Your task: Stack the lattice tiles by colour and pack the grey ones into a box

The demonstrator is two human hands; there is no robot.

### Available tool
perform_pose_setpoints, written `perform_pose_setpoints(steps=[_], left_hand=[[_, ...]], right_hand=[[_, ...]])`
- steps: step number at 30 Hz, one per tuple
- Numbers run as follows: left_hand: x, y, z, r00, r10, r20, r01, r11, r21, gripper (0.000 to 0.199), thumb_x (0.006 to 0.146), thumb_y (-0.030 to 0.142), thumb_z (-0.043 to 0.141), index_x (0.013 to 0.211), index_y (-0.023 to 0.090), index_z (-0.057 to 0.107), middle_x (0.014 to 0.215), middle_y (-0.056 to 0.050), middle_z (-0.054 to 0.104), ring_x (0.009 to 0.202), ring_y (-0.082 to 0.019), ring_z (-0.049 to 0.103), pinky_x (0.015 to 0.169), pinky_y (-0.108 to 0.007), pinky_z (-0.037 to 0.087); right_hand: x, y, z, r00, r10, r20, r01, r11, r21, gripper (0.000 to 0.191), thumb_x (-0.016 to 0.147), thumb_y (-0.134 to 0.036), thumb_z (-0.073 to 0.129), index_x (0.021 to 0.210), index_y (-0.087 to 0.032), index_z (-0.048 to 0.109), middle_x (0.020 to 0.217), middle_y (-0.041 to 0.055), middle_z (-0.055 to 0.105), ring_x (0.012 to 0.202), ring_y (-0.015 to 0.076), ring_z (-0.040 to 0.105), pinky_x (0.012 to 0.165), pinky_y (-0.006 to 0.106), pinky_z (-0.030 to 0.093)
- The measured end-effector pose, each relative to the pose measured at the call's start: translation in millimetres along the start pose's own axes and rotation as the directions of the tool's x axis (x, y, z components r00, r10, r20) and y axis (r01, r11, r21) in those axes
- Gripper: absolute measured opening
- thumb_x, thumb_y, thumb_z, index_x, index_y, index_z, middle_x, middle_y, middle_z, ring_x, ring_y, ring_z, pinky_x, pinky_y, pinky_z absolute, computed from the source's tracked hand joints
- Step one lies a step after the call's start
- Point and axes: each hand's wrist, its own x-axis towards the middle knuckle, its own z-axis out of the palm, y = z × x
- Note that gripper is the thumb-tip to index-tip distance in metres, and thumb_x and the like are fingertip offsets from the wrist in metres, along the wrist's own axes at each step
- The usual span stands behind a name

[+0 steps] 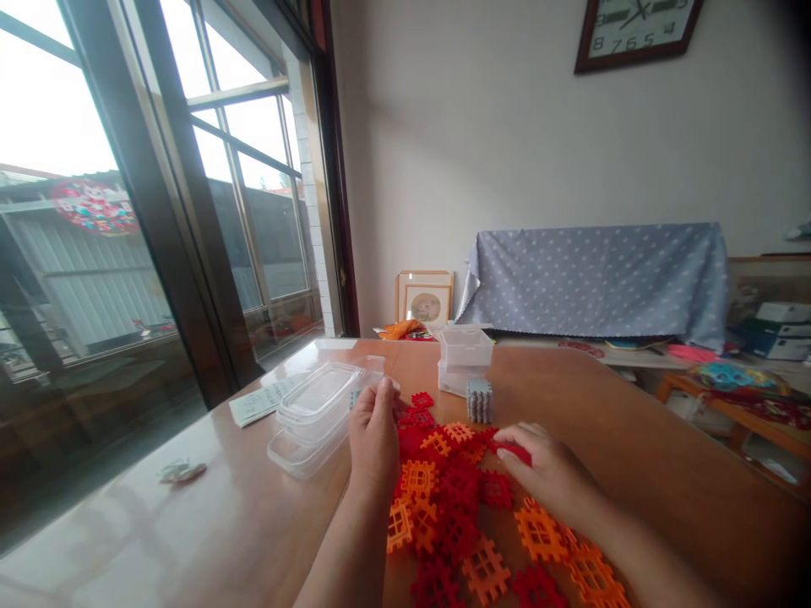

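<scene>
Wall clock [639, 38], beyond the pile and high to its right: numerals 8, 7, 6, 5, 4 legible along the lower part of the dial; no brand readable. Printed card [261, 404], left of the pile past the clear containers [317, 405]: lines of marks, too small to read.

Right hand [546, 464]: at the right edge of the pile; thumb and fingers nearly closed, pinching a red piece [517, 449] between them. Left hand [372, 431]: at the left edge of the pile, fingers curled, thumb uppermost; cannot tell whether the fingertips hold anything, as the hand itself hides them.

Pile of red and orange toothed window-like pieces [459, 485]: loose on the worktop [570, 393], between and in front of the hands. Grey toothed stack [480, 402]: upright, just beyond the pile. White plastic boxes [465, 350]: one atop another, behind that stack.
</scene>
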Motion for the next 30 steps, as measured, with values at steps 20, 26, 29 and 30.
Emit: perform_pose_setpoints(steps=[20, 26, 29, 30], left_hand=[[1.4, 11.9, -20.9, 0.988, 0.045, -0.150, -0.049, 0.999, -0.020, 0.035, 0.094, 0.050, 0.056, 0.076, 0.020, 0.059, 0.070, -0.001, 0.059, 0.068, -0.014, 0.053, 0.067, -0.025, 0.044], [-0.8, 11.6, -18.3, 0.991, 0.069, -0.111, -0.070, 0.997, -0.009, 0.033, 0.095, 0.049, 0.055, 0.079, 0.020, 0.060, 0.071, -0.001, 0.060, 0.069, -0.015, 0.054, 0.068, -0.025, 0.043], [-2.9, 10.3, -15.6, 0.996, 0.052, -0.068, -0.050, 0.998, 0.029, 0.036, 0.094, 0.049, 0.056, 0.073, 0.020, 0.058, 0.071, -0.001, 0.061, 0.068, -0.015, 0.053, 0.067, -0.025, 0.042], [-3.5, 9.5, -14.4, 0.998, 0.040, -0.045, -0.038, 0.999, 0.035, 0.036, 0.094, 0.049, 0.056, 0.072, 0.020, 0.057, 0.071, 0.000, 0.061, 0.068, -0.015, 0.052, 0.067, -0.025, 0.041]], right_hand=[[102.6, -96.3, 115.6, 0.951, 0.076, 0.299, 0.012, 0.960, -0.280, 0.025, 0.075, -0.044, 0.071, 0.086, -0.022, 0.077, 0.098, 0.0116, 0.075, 0.099, 0.0307, 0.067, 0.080, 0.036, 0.048], [100.1, -88.3, 113.6, 0.957, 0.114, 0.265, -0.053, 0.972, -0.228, 0.015, 0.079, -0.031, 0.062, 0.078, -0.023, 0.075, 0.082, 0.0077, 0.076, 0.082, 0.0250, 0.068, 0.071, 0.032, 0.044], [96.1, -81.5, 101.9, 0.969, 0.108, 0.224, -0.076, 0.986, -0.146, 0.017, 0.082, -0.028, 0.058, 0.074, -0.021, 0.071, 0.081, 0.0060, 0.075, 0.082, 0.0222, 0.066, 0.072, 0.030, 0.042], [93.8, -78.8, 96.1, 0.972, 0.104, 0.210, -0.082, 0.991, -0.109, 0.019, 0.084, -0.029, 0.056, 0.075, -0.021, 0.070, 0.082, 0.0055, 0.075, 0.082, 0.0214, 0.066, 0.072, 0.029, 0.043]])
